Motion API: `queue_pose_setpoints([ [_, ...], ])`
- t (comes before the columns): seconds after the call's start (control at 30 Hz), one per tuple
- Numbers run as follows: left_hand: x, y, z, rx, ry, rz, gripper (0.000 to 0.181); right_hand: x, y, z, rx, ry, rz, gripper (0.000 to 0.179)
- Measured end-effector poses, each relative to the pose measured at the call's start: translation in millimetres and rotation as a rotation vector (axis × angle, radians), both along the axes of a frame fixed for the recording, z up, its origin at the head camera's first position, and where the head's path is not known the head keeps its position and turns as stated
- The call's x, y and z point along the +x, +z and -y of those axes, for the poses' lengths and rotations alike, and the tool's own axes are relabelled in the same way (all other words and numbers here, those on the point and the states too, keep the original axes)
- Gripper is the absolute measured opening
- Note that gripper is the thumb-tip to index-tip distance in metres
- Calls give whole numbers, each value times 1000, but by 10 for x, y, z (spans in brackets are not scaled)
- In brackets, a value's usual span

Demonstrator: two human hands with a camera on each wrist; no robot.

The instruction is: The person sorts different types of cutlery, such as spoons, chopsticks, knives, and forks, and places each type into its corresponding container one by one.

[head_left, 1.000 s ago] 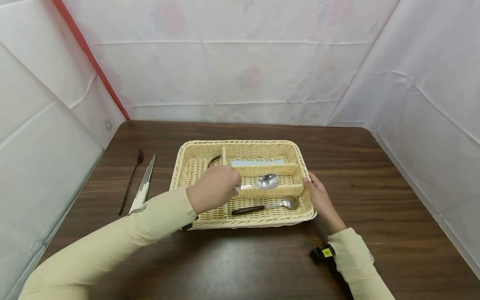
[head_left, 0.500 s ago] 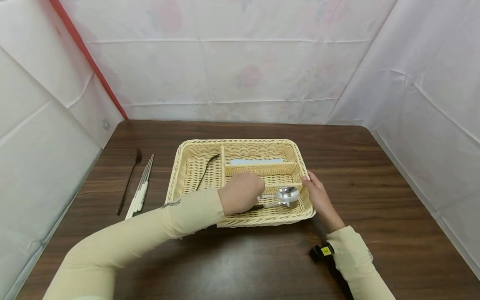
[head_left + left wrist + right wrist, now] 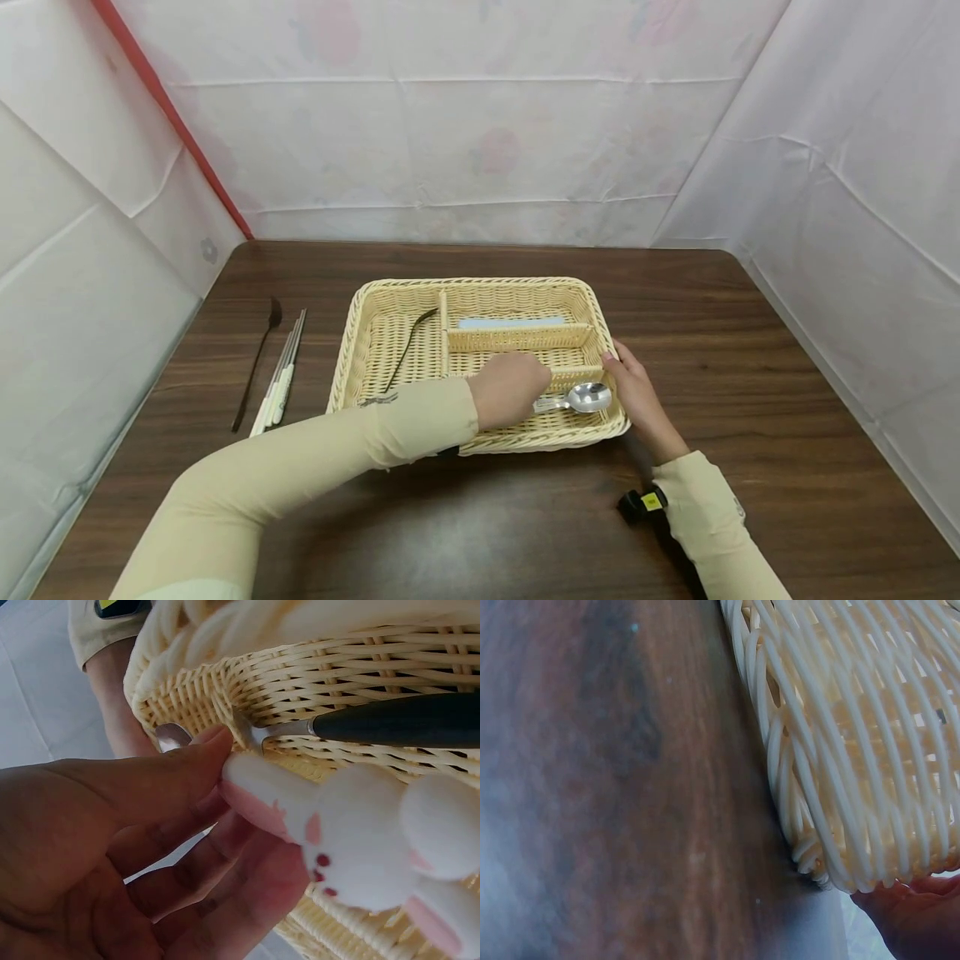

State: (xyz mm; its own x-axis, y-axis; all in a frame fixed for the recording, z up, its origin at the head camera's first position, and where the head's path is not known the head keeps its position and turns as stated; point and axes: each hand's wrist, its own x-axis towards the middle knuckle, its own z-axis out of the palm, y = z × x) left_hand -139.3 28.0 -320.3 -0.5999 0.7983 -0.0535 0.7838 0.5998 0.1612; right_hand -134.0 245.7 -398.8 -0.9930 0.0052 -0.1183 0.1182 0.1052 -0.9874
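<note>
My left hand (image 3: 510, 390) is over the front right compartment of a cream woven cutlery basket (image 3: 367, 287). Thumb and fingers pinch a spoon (image 3: 590, 397), its silver bowl pointing right. The left wrist view shows its white-and-pink handle, shaped like a bunny (image 3: 360, 836). Beside it lies a black-handled spoon (image 3: 390, 721), which the left hand and the held spoon cover in the head view. My right hand (image 3: 639, 402) grips the basket's right end, thumb at the rim; the right wrist view catches only part of that hand (image 3: 919, 919) by the basket's corner.
A dark fork (image 3: 411, 346) lies in the left compartment and a pale blue strip (image 3: 512, 322) in the back one. Left of the basket, a dark long-handled utensil (image 3: 257, 367) and several white-ended metal chopsticks (image 3: 281, 379) rest on the brown table (image 3: 675, 300).
My left hand has carried the spoon right and toward the front, from over the middle compartment to the front one. My right hand stays on the basket's end.
</note>
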Motion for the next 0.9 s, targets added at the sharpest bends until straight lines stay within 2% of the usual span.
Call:
queue_pose_setpoints([
  [0.27, -4, -35, -67, -32, -7, 5, 22, 5, -1, -1, -14, 6, -13, 49],
  [0.67, -22, -78, -224, -167, -24, 18, 13, 12, 24, 12, -41, 10, -3, 49],
  [0.83, -19, -105, -279, -210, -33, 67, 11, 19, 35, -8, 38, 23, -15, 50],
  [0.9, -13, -122, -295, -237, -50, 61, 10, 22, 39, -12, 69, 22, -24, 50],
])
